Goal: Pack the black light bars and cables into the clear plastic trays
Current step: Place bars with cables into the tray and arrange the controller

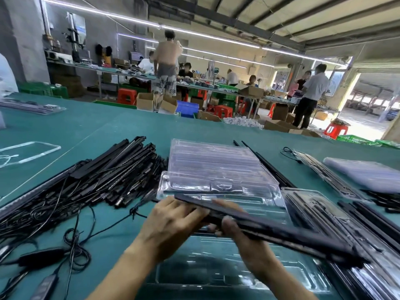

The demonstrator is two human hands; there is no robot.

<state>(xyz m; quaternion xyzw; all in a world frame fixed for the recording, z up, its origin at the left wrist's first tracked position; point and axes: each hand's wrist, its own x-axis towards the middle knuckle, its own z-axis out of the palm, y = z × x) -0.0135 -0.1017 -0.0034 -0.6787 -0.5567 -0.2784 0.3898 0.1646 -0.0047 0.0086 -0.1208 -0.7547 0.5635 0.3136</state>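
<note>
Both hands hold a bundle of black light bars (281, 230) that slants from centre down to the right. My left hand (173, 221) grips its upper end, fingers curled round it. My right hand (238, 232) grips it just beside, thumb on top. Under the hands lies an open clear plastic tray (216, 267). A stack of clear trays (216, 167) stands behind. A big heap of black bars and cables (93, 182) lies to the left.
Filled trays with bars (337, 215) lie at the right, more clear trays (368, 174) at far right. Loose black bars (268, 165) lie beside the stack. A cable controller (41, 258) sits near the left edge. The table is green (108, 124). People work at benches behind.
</note>
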